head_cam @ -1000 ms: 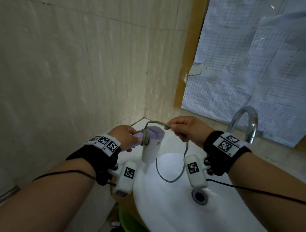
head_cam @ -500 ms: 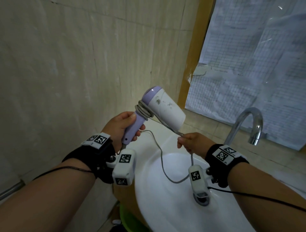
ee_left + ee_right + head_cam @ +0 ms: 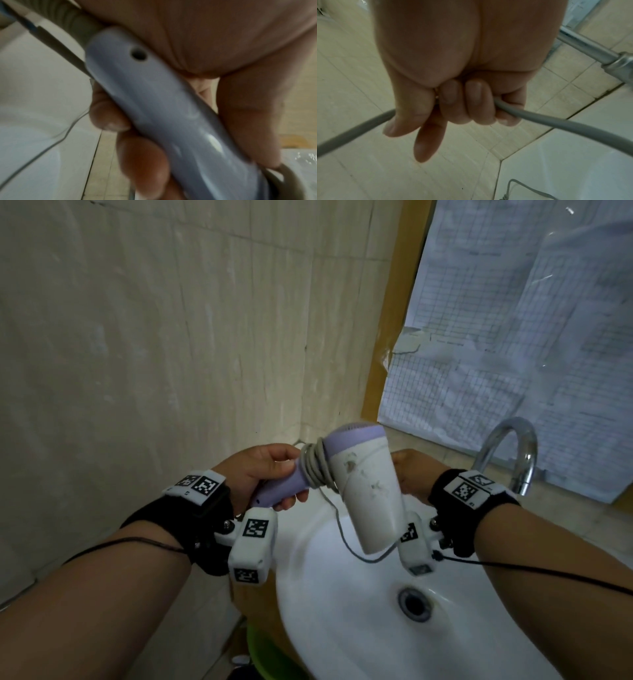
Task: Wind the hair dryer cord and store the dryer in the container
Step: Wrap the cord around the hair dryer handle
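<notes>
Left hand [image 3: 255, 470] fingers [image 3: 142, 162] wrap the hair dryer [image 3: 363, 491] handle; right hand [image 3: 453, 60] fingers curl tightly around the cord [image 3: 565, 124].

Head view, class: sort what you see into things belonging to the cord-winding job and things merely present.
Job:
- white and lilac plastic hair dryer
- grey cord
- left hand, gripping the handle
- right hand, gripping the cord

Merely present:
- white ceramic basin
- curved chrome tap
- gridded paper sheets

1 hair dryer [image 3: 366, 487], 1 cord [image 3: 317, 465], 1 sink [image 3: 342, 628], 1 faucet [image 3: 513, 450], 2 hands: left hand [image 3: 260, 470], right hand [image 3: 416, 474].
</notes>
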A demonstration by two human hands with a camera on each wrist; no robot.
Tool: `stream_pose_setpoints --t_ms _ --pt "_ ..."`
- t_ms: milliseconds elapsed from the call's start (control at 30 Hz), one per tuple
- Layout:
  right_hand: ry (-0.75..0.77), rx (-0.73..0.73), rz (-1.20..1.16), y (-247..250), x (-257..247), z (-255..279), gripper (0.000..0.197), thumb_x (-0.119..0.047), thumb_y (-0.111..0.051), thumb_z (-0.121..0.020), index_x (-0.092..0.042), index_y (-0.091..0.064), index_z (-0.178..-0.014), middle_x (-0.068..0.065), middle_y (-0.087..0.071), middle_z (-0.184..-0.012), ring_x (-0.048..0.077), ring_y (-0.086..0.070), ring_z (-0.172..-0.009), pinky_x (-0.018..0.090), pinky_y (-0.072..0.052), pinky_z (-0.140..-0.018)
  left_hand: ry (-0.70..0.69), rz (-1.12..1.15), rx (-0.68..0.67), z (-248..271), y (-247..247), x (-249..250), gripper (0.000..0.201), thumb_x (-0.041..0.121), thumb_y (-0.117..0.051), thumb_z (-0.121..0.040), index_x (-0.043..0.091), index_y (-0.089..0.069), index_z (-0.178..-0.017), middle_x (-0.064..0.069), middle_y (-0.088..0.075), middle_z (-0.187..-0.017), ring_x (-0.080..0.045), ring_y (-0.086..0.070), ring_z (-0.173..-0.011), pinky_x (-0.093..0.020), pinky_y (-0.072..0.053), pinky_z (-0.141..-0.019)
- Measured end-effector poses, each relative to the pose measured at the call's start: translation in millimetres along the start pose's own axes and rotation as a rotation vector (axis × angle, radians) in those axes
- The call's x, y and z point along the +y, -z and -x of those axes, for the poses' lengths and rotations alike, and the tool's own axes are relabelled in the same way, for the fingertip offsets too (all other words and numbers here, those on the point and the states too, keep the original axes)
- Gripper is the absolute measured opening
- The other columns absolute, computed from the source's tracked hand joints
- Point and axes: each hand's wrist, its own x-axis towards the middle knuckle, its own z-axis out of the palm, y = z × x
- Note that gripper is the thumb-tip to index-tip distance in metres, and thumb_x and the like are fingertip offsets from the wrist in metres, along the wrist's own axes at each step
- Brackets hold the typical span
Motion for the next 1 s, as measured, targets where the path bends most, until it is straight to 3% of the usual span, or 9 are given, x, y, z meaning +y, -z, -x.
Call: stream_pose_setpoints --t_ms 33,100,133,367,533,700,800,867,1000 --pt "-0.007 0.012 -0.042 2.2 -1.5 -0.8 0.043 -0.032 -0.067 -0.060 0.007 -0.069 -0.079 0.025 -0.059 -0.074 0.027 -0.051 -0.067 0.032 -0.043 -0.065 0.022 -0.031 -0.028 0.2 0.2 1.0 0.060 0.041 -0.086 -0.044 0.007 -0.063 -0.087 -0.020 -0.067 -0.064 -0.023 -0.057 -0.044 -0.025 -0.046 -0.043" --pt "-0.017 0.039 -0.098 8.2 -5.0 -1.6 0.017 -0.019 -0.070 -0.071 -0.013 -0.071 -0.055 0.015 -0.053 -0.061 0.024 -0.044 -0.055 0.025 -0.041 -0.051 0.064 -0.119 -0.060 -0.4 0.9 2.5 0.059 0.037 -0.087 -0.041 0.007 -0.064 -0.087 -0.019 -0.068 -0.063 -0.023 -0.058 -0.045 -0.025 -0.047 -0.044" --pt "-0.029 0.039 -0.099 12.4 -3.5 -4.7 0.029 -0.010 -0.068 -0.076 -0.016 -0.068 -0.048 0.011 -0.047 -0.056 0.020 -0.039 -0.050 0.021 -0.036 -0.044 0.089 -0.184 -0.063 -1.3 0.7 3.9 0.055 0.030 -0.085 -0.042 0.008 -0.064 -0.087 -0.017 -0.069 -0.063 -0.022 -0.059 -0.046 -0.025 -0.048 -0.046" --pt "-0.015 0.041 0.117 5.4 -25.0 -2.8 0.037 -0.024 -0.076 -0.072 -0.017 -0.048 -0.047 0.003 -0.036 -0.047 0.016 -0.032 -0.043 0.024 -0.030 -0.045 0.299 -0.934 -0.014 -9.0 -10.1 11.6 0.017 0.031 -0.070 -0.070 0.038 -0.063 -0.083 0.008 -0.073 -0.063 -0.007 -0.066 -0.058 -0.023 -0.048 -0.066" --pt "0.054 0.052 0.046 -6.3 -38.0 1.9 0.023 -0.020 -0.064 -0.078 -0.016 -0.061 -0.056 0.000 -0.043 -0.047 0.018 -0.037 -0.046 0.023 -0.033 -0.046 0.301 -1.036 0.254 -15.1 -19.3 2.3 0.017 0.033 -0.064 -0.070 0.038 -0.062 -0.086 0.011 -0.067 -0.056 -0.002 -0.063 -0.051 -0.013 -0.043 -0.051" --pt "0.157 -0.104 -0.176 -21.3 -42.0 9.4 0.015 -0.012 -0.054 -0.087 -0.010 -0.063 -0.075 0.000 -0.044 -0.053 0.012 -0.035 -0.043 0.020 -0.029 -0.040 0.206 -0.752 0.536 -19.6 -16.4 -5.9 0.021 0.031 -0.063 -0.078 0.024 -0.060 -0.097 -0.001 -0.068 -0.069 -0.010 -0.063 -0.052 -0.011 -0.033 -0.032" --pt "0.181 -0.177 -0.210 -31.6 -35.1 12.9 0.021 -0.011 -0.049 -0.092 -0.017 -0.064 -0.079 0.000 -0.043 -0.056 0.011 -0.037 -0.044 0.019 -0.033 -0.042 0.170 -0.363 0.639 -19.6 -17.0 -9.2 0.019 0.021 -0.059 -0.085 0.012 -0.055 -0.101 -0.009 -0.065 -0.068 -0.012 -0.058 -0.042 -0.018 -0.036 -0.038" --pt "0.171 -0.212 -0.226 -37.4 -28.5 14.3 0.025 -0.012 -0.046 -0.094 -0.021 -0.065 -0.081 -0.002 -0.043 -0.055 0.010 -0.039 -0.044 0.019 -0.036 -0.045 0.119 -0.138 0.665 -19.4 -19.9 -9.2 0.021 0.020 -0.054 -0.090 0.006 -0.053 -0.105 -0.012 -0.063 -0.074 -0.019 -0.060 -0.054 -0.023 -0.041 -0.047" --pt "0.146 -0.214 -0.246 -41.1 -17.2 17.8 0.025 -0.017 -0.045 -0.096 -0.018 -0.065 -0.080 -0.002 -0.042 -0.054 0.009 -0.042 -0.046 0.019 -0.041 -0.050 0.009 0.100 0.603 -12.6 -18.9 -4.9 0.019 0.025 -0.045 -0.095 0.011 -0.057 -0.091 -0.011 -0.064 -0.079 -0.014 -0.061 -0.051 -0.023 -0.047 -0.047"
